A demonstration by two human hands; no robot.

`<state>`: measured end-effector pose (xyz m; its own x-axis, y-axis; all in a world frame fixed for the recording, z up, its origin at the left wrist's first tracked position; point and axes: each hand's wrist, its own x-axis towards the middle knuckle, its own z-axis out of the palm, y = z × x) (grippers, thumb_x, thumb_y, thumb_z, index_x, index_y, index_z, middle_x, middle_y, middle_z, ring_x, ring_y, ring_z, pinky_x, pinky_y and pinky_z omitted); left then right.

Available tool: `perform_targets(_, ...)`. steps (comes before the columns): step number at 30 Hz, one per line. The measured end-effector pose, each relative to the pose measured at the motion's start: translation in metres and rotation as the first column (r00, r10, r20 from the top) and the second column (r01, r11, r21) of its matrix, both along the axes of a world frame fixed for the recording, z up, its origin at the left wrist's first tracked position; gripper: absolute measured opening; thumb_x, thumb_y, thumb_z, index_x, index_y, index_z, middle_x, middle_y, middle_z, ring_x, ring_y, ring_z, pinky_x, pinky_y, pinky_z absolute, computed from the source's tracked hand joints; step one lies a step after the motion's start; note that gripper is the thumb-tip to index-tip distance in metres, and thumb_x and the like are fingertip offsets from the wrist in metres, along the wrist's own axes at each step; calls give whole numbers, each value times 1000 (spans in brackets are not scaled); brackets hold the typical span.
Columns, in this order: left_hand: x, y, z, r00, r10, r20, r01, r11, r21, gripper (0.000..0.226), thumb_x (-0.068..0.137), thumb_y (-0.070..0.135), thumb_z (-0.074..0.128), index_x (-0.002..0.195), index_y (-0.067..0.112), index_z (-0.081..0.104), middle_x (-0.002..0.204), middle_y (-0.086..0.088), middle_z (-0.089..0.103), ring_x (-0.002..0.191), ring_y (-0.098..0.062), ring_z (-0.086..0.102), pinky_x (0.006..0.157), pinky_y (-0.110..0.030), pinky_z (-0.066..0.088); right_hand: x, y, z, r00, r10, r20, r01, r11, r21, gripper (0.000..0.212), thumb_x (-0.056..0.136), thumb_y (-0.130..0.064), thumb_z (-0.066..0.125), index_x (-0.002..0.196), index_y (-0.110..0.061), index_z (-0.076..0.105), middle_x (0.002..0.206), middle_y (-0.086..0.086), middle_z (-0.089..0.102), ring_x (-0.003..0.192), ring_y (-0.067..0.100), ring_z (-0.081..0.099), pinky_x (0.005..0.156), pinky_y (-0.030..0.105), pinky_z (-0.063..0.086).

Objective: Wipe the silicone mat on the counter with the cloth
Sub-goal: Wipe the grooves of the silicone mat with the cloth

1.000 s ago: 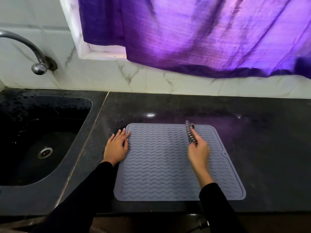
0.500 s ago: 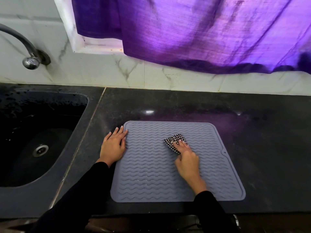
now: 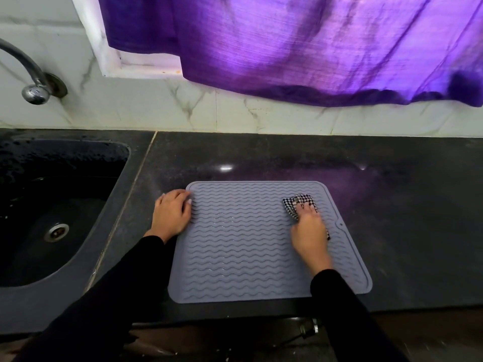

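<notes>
We see the grey silicone mat (image 3: 243,241) flat on the dark table (image 3: 392,205), right of the sink (image 3: 60,205). Right hand (image 3: 309,231) presses the checked cloth (image 3: 303,202) onto the mat's far right part, grip curled over it. Left hand (image 3: 171,214) rests on the mat's far left edge, fingers relaxed, holding nothing.

My mat (image 3: 243,241) lies on the counter (image 3: 405,218), with the sink (image 3: 109,231) to its left.

My left hand (image 3: 171,214) rests at the mat's far left edge, partly on the counter. My right hand (image 3: 309,231) is on the mat near its far right corner, on top of the cloth (image 3: 300,202). The tap (image 3: 28,74) sticks out of the wall (image 3: 146,108) behind the sink. A curtain (image 3: 300,43) hangs above the wall, behind the mat.
</notes>
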<state>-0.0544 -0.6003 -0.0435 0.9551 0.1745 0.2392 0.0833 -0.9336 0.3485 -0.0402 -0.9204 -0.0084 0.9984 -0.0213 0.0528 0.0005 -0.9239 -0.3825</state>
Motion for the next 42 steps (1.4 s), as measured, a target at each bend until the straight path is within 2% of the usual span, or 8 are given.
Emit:
perform_targets(3,16,3,0,998,23,-60,-22,1000,8,59,88,41,26,136,11,44,145,-11,40,136,-28,33,111,-47,20,-1,2,-17,997,55,50,-47,988,-146,67,86,-13,55,146,-5,25,153,16,23,143,26,19,119,33,8)
perform_targets(12,21,5,-11,994,33,-105,-27,998,58,61,88,39,17,143,18,33,152,-3,30,142,-22,22,113,-44,15,6,-17,2,986,-160,42,133,919,372,46,81,2,49,118,-21,65,120,6,65,96,26,65,84,27,47)
perform_targets(17,18,5,-4,997,32,-63,-40,991,-129,52,90,36,33,137,18,44,147,-9,39,140,-25,27,113,-44,16,28,-46,47,895,-233,-381,436,274,857,54,67,17,40,111,-2,64,85,6,66,64,18,61,48,11,46)
perform_targets(21,9,2,0,996,38,-83,-59,960,-274,54,88,38,34,138,19,43,146,-11,39,140,-28,26,114,-47,13,32,-57,55,900,-422,-108,413,747,521,41,84,-4,48,121,-14,63,117,18,64,106,36,57,92,32,44)
perform_targets(26,0,-11,-7,994,55,-97,-59,998,-34,65,85,42,21,142,16,35,151,-5,31,142,-23,20,114,-46,10,28,-27,13,989,-141,-33,143,987,73,53,83,-7,53,136,-8,46,136,22,49,126,35,45,107,37,34)
perform_targets(34,3,-9,-12,997,62,-54,-61,998,5,57,87,33,23,141,19,38,149,-2,35,141,-23,24,113,-47,15,58,-16,33,995,-90,-39,76,959,-271,29,87,-15,50,109,1,60,115,24,61,108,40,56,88,40,47)
perform_targets(37,2,-9,-11,996,65,-53,-66,998,-10,57,87,32,24,141,20,38,149,-2,35,141,-23,25,113,-47,14,84,-37,58,942,-293,-161,306,950,61,44,84,-24,52,118,4,55,123,29,55,115,42,52,95,40,44)
perform_targets(42,2,-9,-12,996,68,-55,-70,997,-25,56,88,32,25,140,21,39,149,-1,36,141,-23,25,113,-46,15,114,-58,68,817,-513,-263,566,624,538,49,79,-20,49,122,2,55,126,23,57,115,37,54,98,39,45)
